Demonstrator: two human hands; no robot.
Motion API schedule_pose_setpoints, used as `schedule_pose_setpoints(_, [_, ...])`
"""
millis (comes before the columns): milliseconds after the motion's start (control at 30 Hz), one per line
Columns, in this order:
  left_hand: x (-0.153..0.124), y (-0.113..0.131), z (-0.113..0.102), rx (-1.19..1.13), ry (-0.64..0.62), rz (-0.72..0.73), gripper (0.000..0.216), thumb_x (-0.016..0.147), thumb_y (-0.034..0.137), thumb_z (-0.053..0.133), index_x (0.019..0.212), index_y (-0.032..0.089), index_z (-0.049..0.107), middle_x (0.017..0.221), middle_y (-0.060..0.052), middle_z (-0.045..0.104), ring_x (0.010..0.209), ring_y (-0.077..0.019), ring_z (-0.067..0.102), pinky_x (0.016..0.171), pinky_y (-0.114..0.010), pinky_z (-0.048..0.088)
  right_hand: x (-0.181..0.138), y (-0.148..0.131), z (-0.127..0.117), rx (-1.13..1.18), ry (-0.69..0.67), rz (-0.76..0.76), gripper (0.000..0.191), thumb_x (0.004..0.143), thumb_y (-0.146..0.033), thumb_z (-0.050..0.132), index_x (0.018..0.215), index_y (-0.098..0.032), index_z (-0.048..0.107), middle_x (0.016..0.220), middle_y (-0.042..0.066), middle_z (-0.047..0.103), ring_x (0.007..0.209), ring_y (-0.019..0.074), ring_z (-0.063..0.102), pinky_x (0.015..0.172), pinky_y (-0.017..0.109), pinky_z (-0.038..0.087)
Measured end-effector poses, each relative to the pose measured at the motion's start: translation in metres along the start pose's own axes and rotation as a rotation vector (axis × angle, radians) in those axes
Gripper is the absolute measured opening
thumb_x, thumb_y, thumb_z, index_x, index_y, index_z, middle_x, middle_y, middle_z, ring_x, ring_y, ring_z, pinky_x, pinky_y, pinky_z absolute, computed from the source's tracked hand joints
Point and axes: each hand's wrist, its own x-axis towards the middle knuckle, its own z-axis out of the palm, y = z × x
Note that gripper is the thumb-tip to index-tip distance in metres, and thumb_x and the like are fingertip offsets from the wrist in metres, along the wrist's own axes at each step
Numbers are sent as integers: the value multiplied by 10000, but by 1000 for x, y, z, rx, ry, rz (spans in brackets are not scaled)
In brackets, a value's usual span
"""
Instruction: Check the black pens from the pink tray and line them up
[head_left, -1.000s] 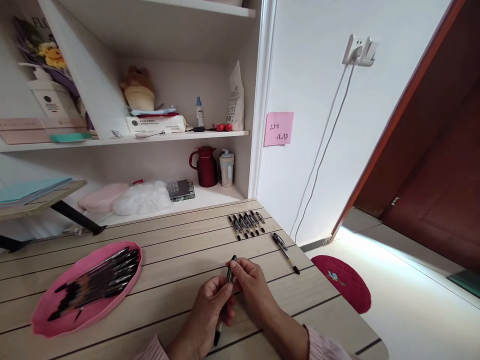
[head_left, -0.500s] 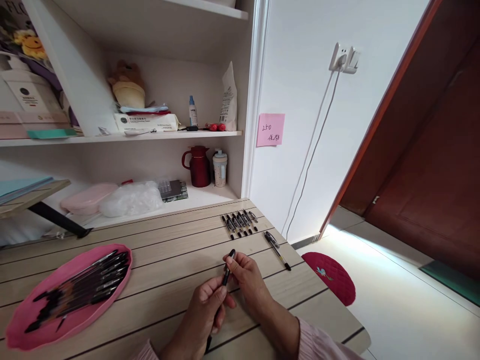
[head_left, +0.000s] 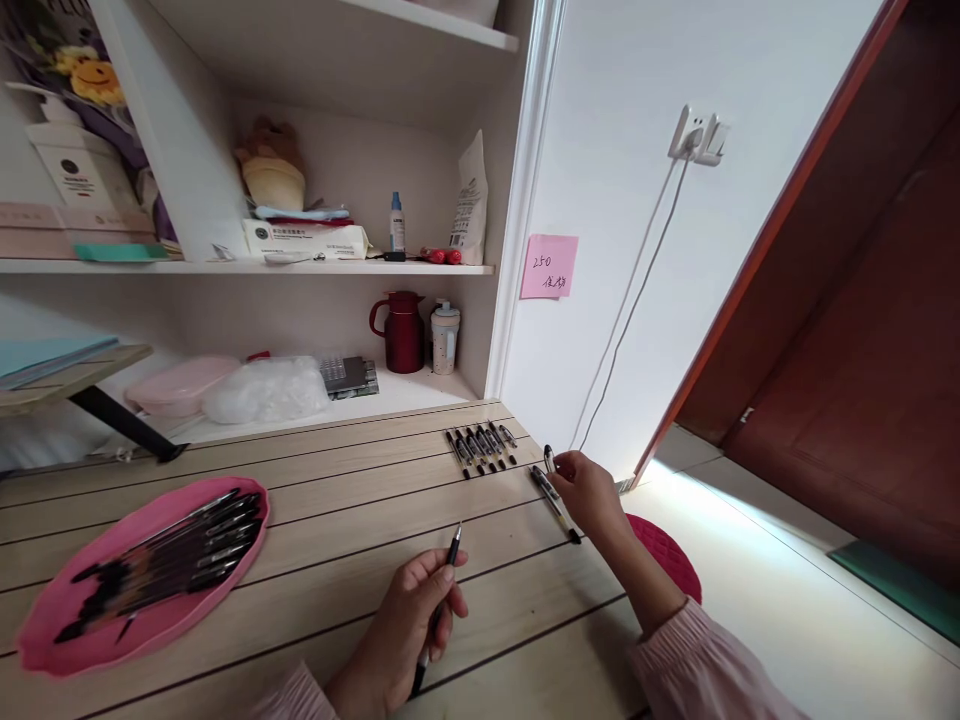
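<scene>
My left hand [head_left: 409, 630] is closed around a black pen [head_left: 438, 612] with no cap, its bare tip pointing up and away over the wooden table [head_left: 300, 560]. My right hand [head_left: 589, 490] is stretched out to the right, pinching a small black pen cap [head_left: 549, 458] just above a single pen [head_left: 555, 504] that lies near the table's right edge. A row of several black caps [head_left: 481, 448] lies just left of that hand. A pink tray [head_left: 142, 575] heaped with several black pens sits at the far left.
Shelves behind the table hold a red jug [head_left: 397, 332], a white cup [head_left: 444, 337], a plastic bag [head_left: 266, 388] and a pink box [head_left: 180, 384]. A pink note [head_left: 549, 266] sticks on the wall. A red cushion [head_left: 671, 560] lies on the floor below the table's right edge.
My right hand pulled the cap off the pen and carried it right, toward the row of caps and the single pen. The left hand kept the uncapped pen.
</scene>
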Motion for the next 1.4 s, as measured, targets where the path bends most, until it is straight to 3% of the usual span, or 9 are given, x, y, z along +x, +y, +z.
schedule_pose_setpoints(133, [0, -1, -1, 15, -14, -3, 412, 709, 400, 574, 1027, 141, 533, 573, 31, 563, 309, -26, 350, 299, -158, 174, 0, 3, 8, -331, -87, -58, 152, 756, -243, 505, 809, -192, 638, 813, 58, 635, 757, 178, 566, 592, 250, 320])
schedule_pose_setpoints(300, [0, -1, -1, 19, -29, 20, 381, 719, 395, 568, 1003, 142, 542, 580, 30, 564, 306, -21, 337, 299, -160, 174, -6, 1, 29, -485, -160, -125, 139, 787, -214, 487, 850, -167, 601, 873, 77, 628, 826, 181, 563, 632, 248, 317])
schedule_pose_setpoints(667, [-3, 4, 2, 33, -18, -12, 374, 715, 376, 570, 1009, 148, 530, 573, 39, 555, 304, -19, 326, 302, -161, 165, -9, 3, 31, -530, -191, -171, 134, 813, -195, 456, 833, -157, 583, 897, 91, 596, 800, 174, 562, 623, 250, 317])
schedule_pose_setpoints(1033, [3, 1, -1, 33, -44, -33, 396, 704, 408, 582, 1000, 150, 530, 563, 29, 570, 300, -27, 350, 290, -157, 170, -13, 8, 15, -475, -122, -60, 191, 826, -284, 445, 806, -189, 609, 852, 60, 608, 741, 167, 570, 543, 251, 273])
schedule_pose_setpoints(1167, [2, 2, 0, 25, -60, -27, 321, 709, 400, 579, 908, 150, 542, 563, 35, 562, 288, -18, 340, 288, -156, 179, -23, -7, 14, -199, -128, -62, 196, 780, -313, 495, 678, -186, 604, 685, 36, 607, 653, 162, 545, 520, 250, 269])
schedule_pose_setpoints(1333, [1, 2, 2, 23, -67, -28, 289, 696, 396, 602, 844, 160, 526, 558, 49, 547, 297, -18, 356, 293, -150, 207, -60, -44, 37, 631, -559, 43, 300, 701, -450, 572, 605, -168, 538, 536, -20, 539, 474, 95, 456, 473, 219, 308])
schedule_pose_setpoints(1400, [1, 2, 3, 28, -65, -14, 271, 704, 393, 594, 821, 162, 516, 558, 51, 543, 296, -15, 351, 291, -146, 204, -74, -57, 47, 848, -631, 102, 327, 656, -477, 619, 637, -164, 527, 535, -26, 546, 474, 87, 457, 475, 212, 312])
